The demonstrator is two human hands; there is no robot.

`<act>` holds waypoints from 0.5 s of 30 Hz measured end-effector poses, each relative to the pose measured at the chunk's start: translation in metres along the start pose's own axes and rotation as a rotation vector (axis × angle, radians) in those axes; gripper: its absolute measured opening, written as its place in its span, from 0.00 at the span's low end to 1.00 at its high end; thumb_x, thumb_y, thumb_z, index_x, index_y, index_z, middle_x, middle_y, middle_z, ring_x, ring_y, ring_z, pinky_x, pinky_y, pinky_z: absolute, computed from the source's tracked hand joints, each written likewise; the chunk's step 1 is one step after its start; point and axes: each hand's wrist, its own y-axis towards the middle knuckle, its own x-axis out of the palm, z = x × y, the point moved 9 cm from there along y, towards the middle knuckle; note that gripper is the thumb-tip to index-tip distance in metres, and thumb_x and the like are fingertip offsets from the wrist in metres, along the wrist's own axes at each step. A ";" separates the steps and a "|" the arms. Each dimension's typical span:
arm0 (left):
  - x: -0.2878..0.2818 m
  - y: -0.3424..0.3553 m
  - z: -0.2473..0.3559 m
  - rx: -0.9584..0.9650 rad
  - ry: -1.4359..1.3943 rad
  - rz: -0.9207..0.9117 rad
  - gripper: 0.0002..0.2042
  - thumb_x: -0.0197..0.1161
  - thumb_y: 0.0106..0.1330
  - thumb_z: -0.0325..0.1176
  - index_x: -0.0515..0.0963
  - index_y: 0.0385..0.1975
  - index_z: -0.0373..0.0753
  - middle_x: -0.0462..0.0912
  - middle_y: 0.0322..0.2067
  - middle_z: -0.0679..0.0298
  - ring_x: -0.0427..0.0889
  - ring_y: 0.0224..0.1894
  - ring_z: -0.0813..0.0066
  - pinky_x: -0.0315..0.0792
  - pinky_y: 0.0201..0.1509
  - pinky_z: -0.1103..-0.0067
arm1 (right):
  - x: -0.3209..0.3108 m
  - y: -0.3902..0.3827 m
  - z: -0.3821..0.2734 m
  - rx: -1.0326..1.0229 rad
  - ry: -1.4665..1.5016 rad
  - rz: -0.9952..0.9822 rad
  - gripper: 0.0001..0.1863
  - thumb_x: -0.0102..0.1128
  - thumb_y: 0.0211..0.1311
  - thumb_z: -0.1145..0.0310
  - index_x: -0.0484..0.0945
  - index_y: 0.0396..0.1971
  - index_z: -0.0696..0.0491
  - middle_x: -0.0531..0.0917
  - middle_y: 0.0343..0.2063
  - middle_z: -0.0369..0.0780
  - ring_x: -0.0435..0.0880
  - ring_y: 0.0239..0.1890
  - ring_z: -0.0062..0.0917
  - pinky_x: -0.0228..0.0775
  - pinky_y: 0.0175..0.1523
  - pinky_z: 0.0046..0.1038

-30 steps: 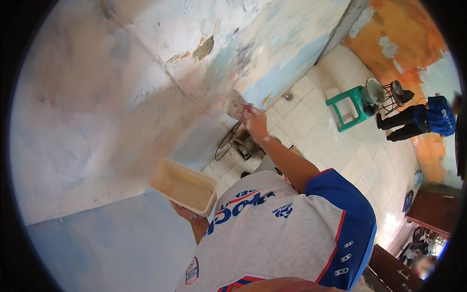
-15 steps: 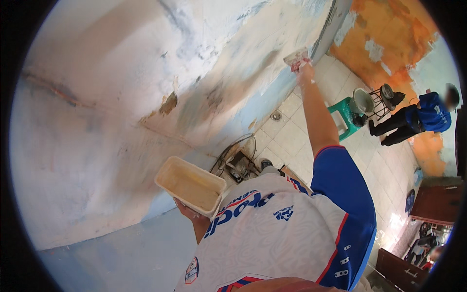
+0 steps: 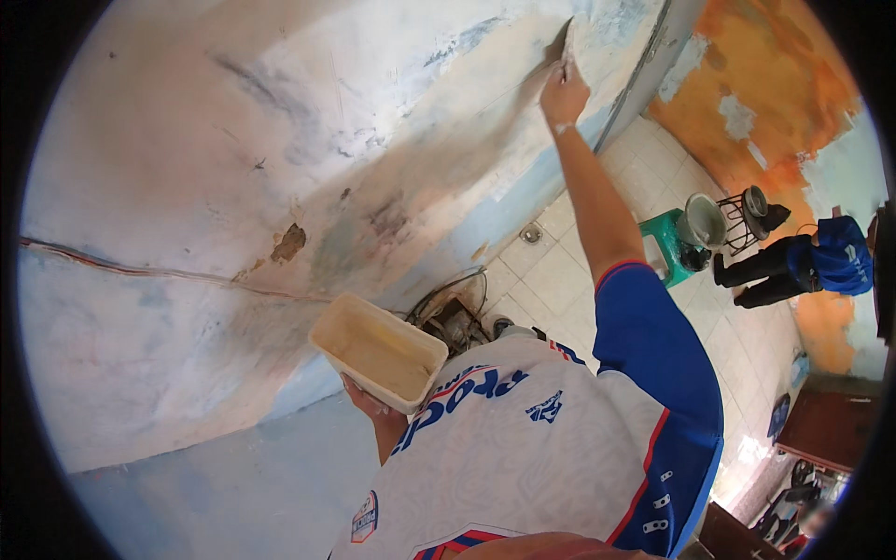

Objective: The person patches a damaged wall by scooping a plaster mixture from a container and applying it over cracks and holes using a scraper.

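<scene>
My right hand (image 3: 564, 91) is stretched out up and to the right, closed round a putty knife (image 3: 568, 44). Seen nearly edge-on, the knife's blade lies at the patchy wall (image 3: 411, 159); whether its whole edge touches is hard to tell. Close to my body, my left hand (image 3: 362, 396) supports a cream rectangular plastic tub (image 3: 378, 353) from below and the side. Some fingers are hidden behind the tub. Its inside shows a thin tan-white residue. Pale smears mark my right wrist.
A crack and a brown chipped hole (image 3: 289, 242) mark the wall. Cables and a dark-topped object (image 3: 455, 324) lie at its foot. On the tiled floor stand a green stool (image 3: 665, 245) with a grey bucket (image 3: 702, 220) and a metal stand (image 3: 742, 224). Another person (image 3: 821, 257) stands at right.
My right hand has moved up and slightly left along the wall with the putty knife, whose blade has turned from face-on to nearly edge-on. The tub stays in my left hand.
</scene>
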 end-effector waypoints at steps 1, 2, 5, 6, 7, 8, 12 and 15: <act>0.005 0.000 0.000 -0.008 0.001 -0.011 0.26 0.45 0.76 0.53 0.63 0.66 0.44 0.71 0.63 0.58 0.72 0.62 0.59 0.69 0.66 0.63 | -0.006 -0.016 -0.018 -0.133 0.048 0.107 0.19 0.55 0.65 0.70 0.79 0.54 0.60 0.84 0.41 0.56 0.84 0.41 0.51 0.77 0.45 0.39; 0.006 -0.001 0.001 -0.009 -0.002 -0.015 0.26 0.45 0.76 0.53 0.63 0.66 0.44 0.71 0.63 0.58 0.72 0.62 0.59 0.69 0.66 0.63 | -0.002 -0.037 -0.032 -0.146 0.069 0.076 0.20 0.55 0.66 0.70 0.77 0.55 0.62 0.83 0.45 0.57 0.83 0.46 0.50 0.76 0.49 0.38; 0.000 -0.005 0.013 -0.008 0.013 -0.020 0.26 0.44 0.76 0.53 0.63 0.66 0.44 0.71 0.63 0.58 0.71 0.63 0.59 0.69 0.66 0.63 | 0.010 -0.134 -0.069 -0.175 0.072 -0.018 0.21 0.58 0.64 0.72 0.76 0.56 0.62 0.83 0.40 0.59 0.84 0.39 0.52 0.76 0.43 0.38; -0.005 -0.004 0.019 -0.004 0.004 -0.025 0.26 0.44 0.76 0.53 0.63 0.66 0.44 0.71 0.63 0.58 0.72 0.62 0.58 0.69 0.66 0.63 | 0.012 -0.158 -0.085 -0.156 0.103 -0.061 0.22 0.60 0.61 0.74 0.76 0.56 0.62 0.83 0.39 0.58 0.84 0.38 0.51 0.76 0.43 0.38; -0.007 -0.002 0.024 -0.006 -0.005 -0.038 0.26 0.44 0.76 0.53 0.63 0.66 0.44 0.71 0.62 0.58 0.72 0.62 0.58 0.69 0.66 0.63 | 0.010 -0.178 -0.097 -0.205 0.108 -0.031 0.23 0.61 0.60 0.75 0.77 0.56 0.62 0.83 0.41 0.58 0.85 0.38 0.50 0.77 0.44 0.39; -0.013 -0.001 0.030 -0.005 -0.015 -0.041 0.26 0.44 0.76 0.53 0.63 0.66 0.44 0.71 0.62 0.58 0.72 0.62 0.58 0.69 0.66 0.63 | 0.009 -0.201 -0.117 -0.219 0.083 -0.081 0.22 0.61 0.60 0.75 0.77 0.55 0.62 0.83 0.45 0.57 0.85 0.44 0.49 0.78 0.47 0.37; -0.025 -0.001 0.058 -0.018 -0.011 -0.059 0.26 0.44 0.76 0.53 0.63 0.66 0.43 0.70 0.63 0.58 0.72 0.63 0.58 0.69 0.66 0.62 | -0.004 -0.267 -0.177 -0.225 0.155 -0.211 0.21 0.61 0.60 0.74 0.78 0.55 0.61 0.82 0.50 0.56 0.82 0.54 0.47 0.76 0.57 0.35; -0.053 0.006 0.085 0.008 0.007 -0.085 0.26 0.44 0.76 0.53 0.63 0.66 0.43 0.70 0.64 0.58 0.71 0.63 0.57 0.69 0.66 0.62 | -0.012 -0.326 -0.220 -0.214 0.230 -0.392 0.22 0.60 0.60 0.75 0.77 0.55 0.59 0.81 0.54 0.51 0.81 0.55 0.44 0.75 0.56 0.36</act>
